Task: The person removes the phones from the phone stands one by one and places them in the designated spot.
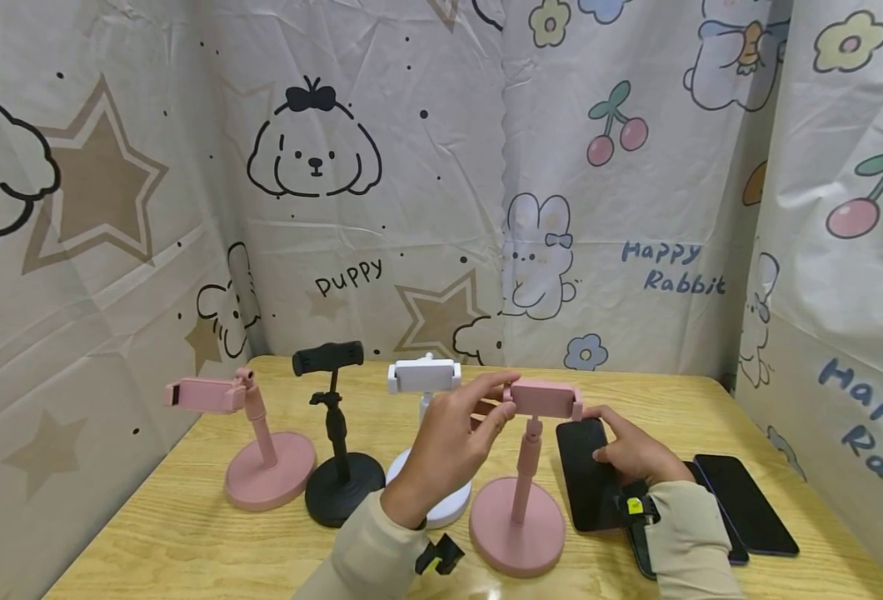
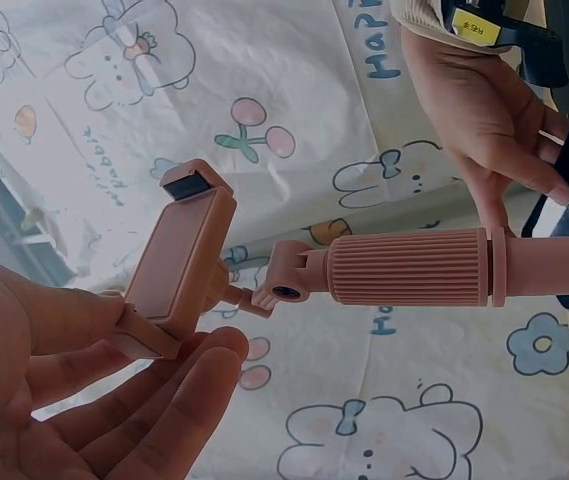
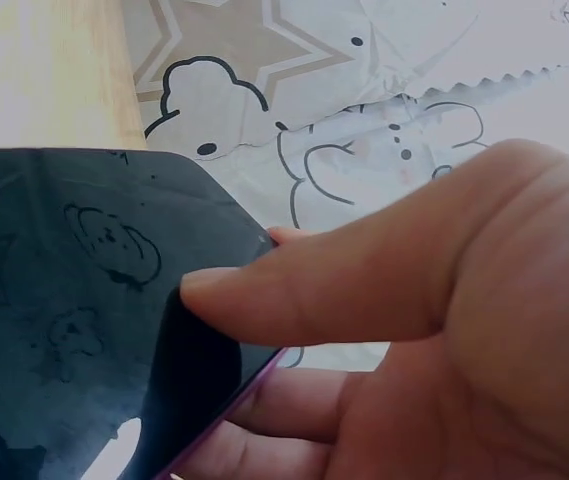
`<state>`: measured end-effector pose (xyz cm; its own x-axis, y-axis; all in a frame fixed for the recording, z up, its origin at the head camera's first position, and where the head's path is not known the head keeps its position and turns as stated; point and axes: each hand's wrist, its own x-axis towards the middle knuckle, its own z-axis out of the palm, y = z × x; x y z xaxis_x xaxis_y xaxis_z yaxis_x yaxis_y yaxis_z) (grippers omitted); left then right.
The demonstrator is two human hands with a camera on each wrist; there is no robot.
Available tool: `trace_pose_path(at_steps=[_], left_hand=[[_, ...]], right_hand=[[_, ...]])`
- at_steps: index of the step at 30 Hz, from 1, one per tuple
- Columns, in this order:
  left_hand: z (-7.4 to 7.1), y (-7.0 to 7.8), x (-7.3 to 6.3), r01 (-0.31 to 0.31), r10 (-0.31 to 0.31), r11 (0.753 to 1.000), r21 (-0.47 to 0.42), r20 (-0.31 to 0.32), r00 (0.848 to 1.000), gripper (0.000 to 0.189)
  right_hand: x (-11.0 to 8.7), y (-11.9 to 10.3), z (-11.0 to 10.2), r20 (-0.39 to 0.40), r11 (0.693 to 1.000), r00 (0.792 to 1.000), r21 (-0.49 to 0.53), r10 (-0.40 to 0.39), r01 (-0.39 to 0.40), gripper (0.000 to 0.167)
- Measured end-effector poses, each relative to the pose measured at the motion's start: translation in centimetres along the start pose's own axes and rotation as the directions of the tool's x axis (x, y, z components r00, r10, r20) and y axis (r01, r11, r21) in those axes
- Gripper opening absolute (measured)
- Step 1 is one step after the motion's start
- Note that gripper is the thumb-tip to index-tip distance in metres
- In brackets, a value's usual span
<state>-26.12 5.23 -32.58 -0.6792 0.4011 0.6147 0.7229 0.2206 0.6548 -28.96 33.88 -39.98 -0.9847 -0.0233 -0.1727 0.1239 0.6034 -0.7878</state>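
My left hand pinches the left end of the clamp on a pink phone stand. In the left wrist view the thumb lies on one end of the clamp, with the fingers under it. My right hand grips a black smartphone by its upper right edge, thumb on the screen. The right wrist view shows that phone close up, its glossy screen reflecting the curtain drawings. It is just right of the pink stand, and its lower end overlaps other phones.
Left of my hands stand a white phone stand, a black one and another pink one. Right of the right hand lies a dark phone, with others partly under the right wrist. Printed curtains enclose the wooden table.
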Motion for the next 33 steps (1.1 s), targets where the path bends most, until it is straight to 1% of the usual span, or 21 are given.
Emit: trace_pose_path(at_steps=[3, 8, 12, 15, 18, 22, 27, 29, 33], left_hand=[[0.0, 0.0, 0.0, 0.001, -0.001, 1.0, 0.002, 0.0, 1.0, 0.034], [0.0, 0.1, 0.0, 0.001, -0.001, 1.0, 0.012, 0.0, 1.0, 0.034], [0.0, 0.1, 0.0, 0.001, -0.001, 1.0, 0.013, 0.002, 1.0, 0.034], [0.0, 0.0, 0.0, 0.001, -0.001, 1.0, 0.01, 0.003, 1.0, 0.033], [0.0, -0.1, 0.0, 0.003, -0.003, 1.0, 0.009, 0.003, 1.0, 0.033], [-0.1, 0.0, 0.1, 0.008, -0.008, 1.0, 0.015, 0.003, 1.0, 0.033], [-0.1, 0.0, 0.1, 0.008, -0.008, 1.0, 0.021, 0.003, 1.0, 0.033], [-0.1, 0.0, 0.1, 0.008, -0.008, 1.0, 0.021, 0.003, 1.0, 0.033], [-0.1, 0.0, 0.1, 0.013, -0.013, 1.0, 0.017, 0.006, 1.0, 0.033]], right_hand=[[0.0, 0.1, 0.1, 0.018, 0.999, 1.0, 0.046, 0.018, -0.019, 0.053], [0.2, 0.4, 0.2, 0.053, 0.998, 0.998, 0.048, 0.028, -0.031, 0.053], [0.3, 0.8, 0.2, 0.086, 0.999, 0.996, 0.024, 0.021, -0.023, 0.047], [0.3, 0.9, 0.3, 0.101, 1.0, 0.995, -0.024, 0.008, -0.006, 0.04], [0.4, 1.0, 0.4, 0.095, 0.997, 0.995, -0.077, -0.006, 0.013, 0.04], [0.5, 1.0, 0.5, 0.078, 0.985, 0.997, -0.169, -0.019, 0.032, 0.042], [0.5, 1.0, 0.8, 0.079, 0.966, 0.997, -0.259, -0.004, 0.025, 0.038], [0.6, 0.9, 1.1, 0.072, 0.953, 0.997, -0.304, 0.006, 0.016, 0.042], [0.8, 0.7, 1.9, 0.057, 0.925, 0.997, -0.378, 0.052, -0.027, 0.06]])
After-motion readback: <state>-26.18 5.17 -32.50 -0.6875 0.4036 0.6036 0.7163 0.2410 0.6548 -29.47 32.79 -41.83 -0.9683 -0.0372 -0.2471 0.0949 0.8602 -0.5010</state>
